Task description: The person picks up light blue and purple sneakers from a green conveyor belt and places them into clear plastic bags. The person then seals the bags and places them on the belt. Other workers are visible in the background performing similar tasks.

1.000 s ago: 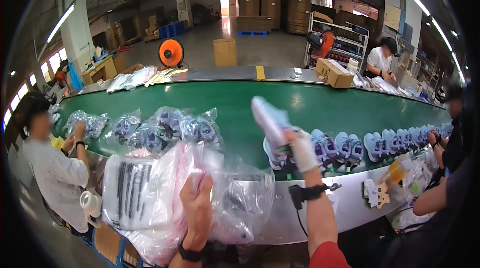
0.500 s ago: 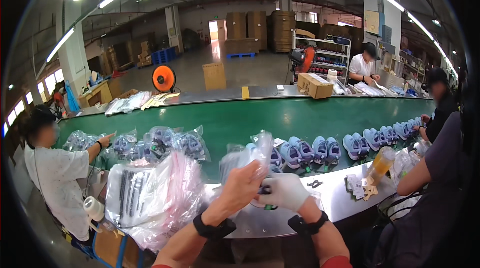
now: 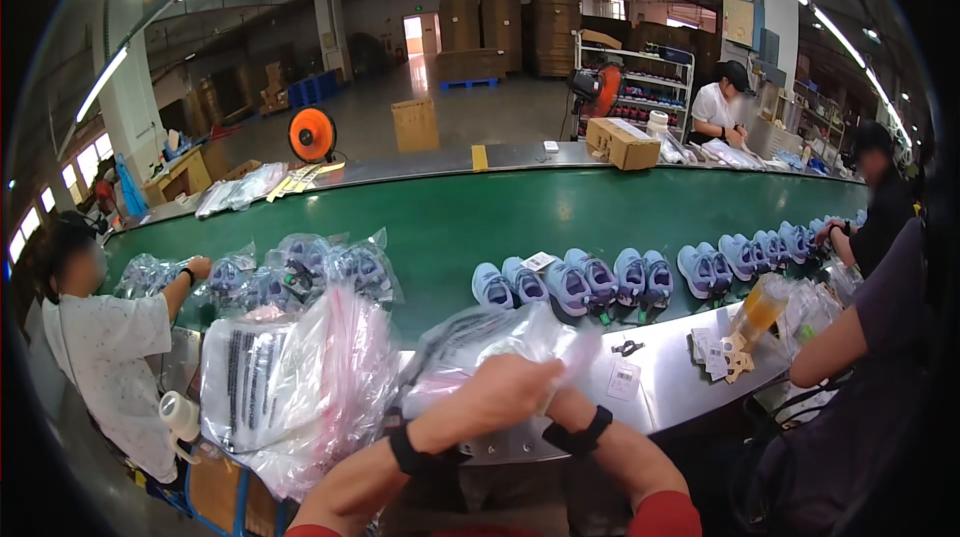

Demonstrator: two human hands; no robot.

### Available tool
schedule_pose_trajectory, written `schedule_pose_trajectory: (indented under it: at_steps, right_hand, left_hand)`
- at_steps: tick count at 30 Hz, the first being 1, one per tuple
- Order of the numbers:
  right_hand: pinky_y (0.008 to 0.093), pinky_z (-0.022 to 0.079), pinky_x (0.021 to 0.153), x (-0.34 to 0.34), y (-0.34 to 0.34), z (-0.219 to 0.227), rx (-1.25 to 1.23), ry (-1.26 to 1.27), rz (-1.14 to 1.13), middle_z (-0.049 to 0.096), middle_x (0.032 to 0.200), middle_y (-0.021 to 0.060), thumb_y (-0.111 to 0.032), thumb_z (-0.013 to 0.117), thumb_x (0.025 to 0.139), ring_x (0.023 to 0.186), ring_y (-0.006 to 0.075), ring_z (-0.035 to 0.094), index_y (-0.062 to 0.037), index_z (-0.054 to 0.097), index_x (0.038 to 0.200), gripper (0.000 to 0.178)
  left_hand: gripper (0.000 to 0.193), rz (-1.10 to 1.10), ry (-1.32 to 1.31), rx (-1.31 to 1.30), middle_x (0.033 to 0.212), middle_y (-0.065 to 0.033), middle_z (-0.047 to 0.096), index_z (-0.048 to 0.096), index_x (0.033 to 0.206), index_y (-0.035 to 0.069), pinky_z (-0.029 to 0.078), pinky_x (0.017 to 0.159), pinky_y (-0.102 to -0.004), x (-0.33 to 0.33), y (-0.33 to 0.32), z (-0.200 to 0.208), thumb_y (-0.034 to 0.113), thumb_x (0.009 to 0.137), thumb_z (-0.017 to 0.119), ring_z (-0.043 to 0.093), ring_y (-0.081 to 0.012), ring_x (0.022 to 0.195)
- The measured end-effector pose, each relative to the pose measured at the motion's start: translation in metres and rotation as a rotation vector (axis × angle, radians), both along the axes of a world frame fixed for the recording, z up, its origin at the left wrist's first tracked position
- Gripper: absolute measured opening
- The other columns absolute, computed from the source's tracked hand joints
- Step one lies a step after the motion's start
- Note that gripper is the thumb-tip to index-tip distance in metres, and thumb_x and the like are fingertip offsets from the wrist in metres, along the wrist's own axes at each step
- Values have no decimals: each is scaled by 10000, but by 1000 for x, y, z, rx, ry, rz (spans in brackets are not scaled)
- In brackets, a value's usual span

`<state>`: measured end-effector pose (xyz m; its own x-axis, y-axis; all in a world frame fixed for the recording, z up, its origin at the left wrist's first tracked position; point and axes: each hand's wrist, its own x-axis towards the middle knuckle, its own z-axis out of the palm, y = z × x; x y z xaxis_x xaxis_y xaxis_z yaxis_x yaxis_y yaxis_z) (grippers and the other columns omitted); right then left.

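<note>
A clear plastic bag (image 3: 480, 337) with dark print and a pinkish edge is spread out low in front of me at the bench edge. My left hand (image 3: 500, 392) is closed on its near side, fingers pinching the film. Behind it, my right hand (image 3: 566, 405) is mostly covered by the left hand and the film, so its fingers cannot be made out. Just beyond the bag, a pair of light blue shoes (image 3: 508, 283) stands on the green belt. A white tag (image 3: 538, 262) lies on one of them.
A thick stack of clear bags (image 3: 290, 377) lies to my left, near bagged shoes (image 3: 330, 267). More shoes (image 3: 720, 267) line the belt (image 3: 430, 207) rightward. Tags (image 3: 712, 355) and an orange-filled container (image 3: 760, 307) sit right. Co-workers (image 3: 115, 337) flank me.
The bag has come down from upright and now spreads out below the shoes. My hands have drawn closer together, the right slipping behind the left. The shoes near the bag now show plainly.
</note>
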<state>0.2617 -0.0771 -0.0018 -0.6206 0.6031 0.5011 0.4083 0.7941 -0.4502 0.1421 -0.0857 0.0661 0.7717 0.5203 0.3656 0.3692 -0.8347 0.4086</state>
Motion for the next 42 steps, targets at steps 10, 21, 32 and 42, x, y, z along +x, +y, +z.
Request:
schedule_pose_trajectory:
  at_steps: [10,21,32,42]
  right_hand:
    - [299,462,832,-89,19,-92,39,-222,-70,572,1014,49,-247,388,932,959,153,579,-131,541,1147,288]
    - [295,412,929,-53,4,53,-235,-754,-140,525,1172,67,-197,299,977,1105,148,512,-119,466,1266,343]
    - [358,417,940,-132,155,14,-373,414,-234,591,1109,114,-319,468,899,1056,252,524,-80,574,1133,351]
    - [343,495,743,-94,145,-21,-696,195,-168,641,935,70,-339,505,900,795,204,608,-15,593,1038,363]
  left_hand:
    - [116,207,-69,-137,661,-233,562,578,861,40,433,548,-463,-18,45,13,153,853,550,566,-421,638]
    - [78,293,-110,-137,599,-200,530,558,788,39,422,499,-434,-68,-4,19,75,785,627,548,-401,570]
    - [96,679,-614,-255,682,-9,587,591,863,5,417,519,-250,-70,17,2,60,815,653,536,-78,600]
    - [158,709,-1491,-709,899,17,567,587,1038,30,429,675,-192,-88,29,-27,142,937,541,523,-46,796]
